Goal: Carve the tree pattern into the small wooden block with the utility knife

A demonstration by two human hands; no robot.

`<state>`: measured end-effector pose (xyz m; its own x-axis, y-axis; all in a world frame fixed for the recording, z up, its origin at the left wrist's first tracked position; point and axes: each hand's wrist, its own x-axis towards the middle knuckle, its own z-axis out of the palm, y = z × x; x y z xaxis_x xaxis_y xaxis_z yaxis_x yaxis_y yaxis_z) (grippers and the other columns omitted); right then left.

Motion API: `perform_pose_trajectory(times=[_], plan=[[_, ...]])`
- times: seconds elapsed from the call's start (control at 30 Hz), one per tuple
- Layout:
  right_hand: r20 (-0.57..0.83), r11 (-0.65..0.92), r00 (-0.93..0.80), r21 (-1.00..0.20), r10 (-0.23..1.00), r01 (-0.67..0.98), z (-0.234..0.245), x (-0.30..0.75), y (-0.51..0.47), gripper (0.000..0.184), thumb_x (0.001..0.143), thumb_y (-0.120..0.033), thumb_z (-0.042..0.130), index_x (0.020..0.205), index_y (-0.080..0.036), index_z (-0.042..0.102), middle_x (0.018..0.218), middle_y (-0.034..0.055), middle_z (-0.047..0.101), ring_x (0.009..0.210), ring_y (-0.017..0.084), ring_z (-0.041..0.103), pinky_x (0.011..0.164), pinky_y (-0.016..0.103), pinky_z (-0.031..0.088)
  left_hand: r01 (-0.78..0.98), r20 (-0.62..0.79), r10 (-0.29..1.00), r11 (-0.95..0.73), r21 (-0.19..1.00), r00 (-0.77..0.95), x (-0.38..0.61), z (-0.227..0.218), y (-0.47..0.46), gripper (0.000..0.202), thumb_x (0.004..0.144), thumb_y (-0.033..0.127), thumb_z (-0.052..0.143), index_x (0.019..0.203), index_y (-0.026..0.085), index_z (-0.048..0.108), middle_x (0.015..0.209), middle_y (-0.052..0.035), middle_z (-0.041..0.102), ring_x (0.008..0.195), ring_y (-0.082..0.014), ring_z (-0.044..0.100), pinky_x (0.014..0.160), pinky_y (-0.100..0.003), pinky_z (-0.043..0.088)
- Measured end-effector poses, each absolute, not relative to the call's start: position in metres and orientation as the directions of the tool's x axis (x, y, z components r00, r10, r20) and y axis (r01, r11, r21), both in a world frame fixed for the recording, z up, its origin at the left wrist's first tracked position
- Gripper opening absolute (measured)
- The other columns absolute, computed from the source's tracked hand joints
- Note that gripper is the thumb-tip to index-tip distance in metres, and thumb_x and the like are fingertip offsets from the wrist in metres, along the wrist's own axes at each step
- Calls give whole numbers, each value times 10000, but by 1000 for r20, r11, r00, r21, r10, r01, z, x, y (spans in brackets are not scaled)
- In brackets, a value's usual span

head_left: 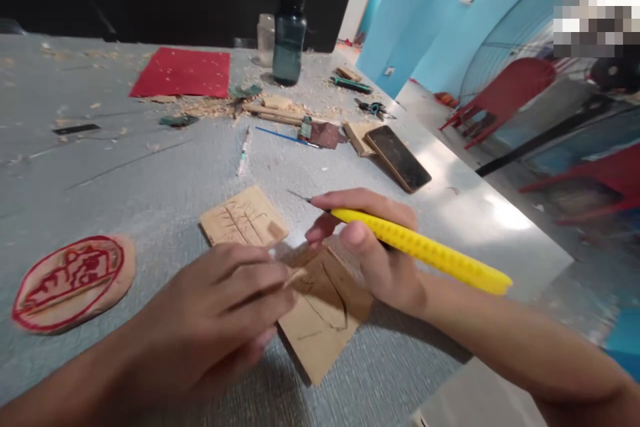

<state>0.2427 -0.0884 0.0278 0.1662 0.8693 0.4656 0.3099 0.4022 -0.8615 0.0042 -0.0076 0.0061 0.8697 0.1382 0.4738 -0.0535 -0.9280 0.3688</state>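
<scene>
A yellow craft knife (425,243) lies in my right hand (383,240), which is closed around it near the blade end. Its thin blade points up and to the left, clear of the wood. Below it rests a flat wooden board (320,330) with dark curved lines drawn on it. My left hand (235,307) is at the board's left edge, fingers curled together; a thin pale piece of wood (296,277) pokes out at the fingertips. Just beyond that hand is a second wooden board (240,217) with scratched lines. An oval wooden plaque (73,283) with red markings lies farther left.
A phone (400,157) leans on a wooden block (359,137) at right. Behind are wood shavings (215,107), a paintbrush (285,136), a red sheet (183,73), a dark bottle (289,43) and a green-black cutter (351,85). The table edge (500,193) slants along the right; red chairs (515,90) stand beyond.
</scene>
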Motion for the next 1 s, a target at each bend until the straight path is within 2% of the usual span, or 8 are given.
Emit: perform_pose_trajectory(times=[0.1,0.23,0.3,0.43,0.57,0.7,0.8,1.0], plan=[[279,262,182,-959,943,113,20,241,-82,374,1004,-538,694,1138,-199,779,825,32,779,695,167,759,656,287,637,-141,389,-1,-932,333,921,6,9,-10,304,984,168,585,1283,189,632,1244,-72,741,1119,-245,655,959,-408,538],[157,162,168,-987,973,-14,16,243,-75,390,971,-568,722,1099,-204,773,812,24,770,705,165,750,685,300,644,-140,369,12,-913,383,929,2,11,-11,233,1008,265,570,1218,181,629,984,-56,735,830,-221,653,737,-396,539],[128,140,169,-988,977,-64,16,243,-74,400,962,-587,723,1088,-209,770,792,20,764,697,166,743,687,308,646,-139,364,20,-904,404,931,1,11,-12,208,1024,299,547,1188,194,622,921,-42,709,779,-211,632,690,-383,522],[95,119,186,-985,978,-121,17,241,-74,406,942,-593,744,1060,-206,773,785,21,755,694,170,734,669,310,641,-95,331,58,-898,430,942,2,12,-11,228,1006,342,608,1184,200,619,1080,-71,726,967,-238,662,819,-397,559],[106,128,164,-984,981,-127,16,241,-74,365,949,-544,760,1065,-199,782,788,24,766,691,165,736,667,301,641,-109,348,39,-912,395,937,5,10,-10,381,965,489,706,1186,185,642,1185,-87,745,1097,-268,666,955,-434,544],[144,156,169,-986,975,-64,13,243,-75,341,979,-517,738,1097,-201,795,800,34,789,706,159,747,695,286,643,-111,399,54,-918,380,915,6,7,-12,272,933,207,621,1200,191,670,1337,-84,721,1272,-267,619,1089,-444,475],[138,153,179,-986,974,-71,9,243,-75,346,990,-516,723,1127,-208,796,808,35,791,724,161,758,706,286,652,-94,424,73,-928,360,903,6,6,-12,345,870,39,534,1142,191,682,1271,-75,737,1228,-256,625,1038,-437,482],[143,158,156,-984,977,-87,4,244,-75,288,1009,-455,719,1159,-223,797,829,28,787,724,157,758,705,283,655,-80,370,100,-894,441,924,5,5,-9,251,849,76,507,1023,191,645,1051,-81,715,947,-251,585,859,-460,450]])
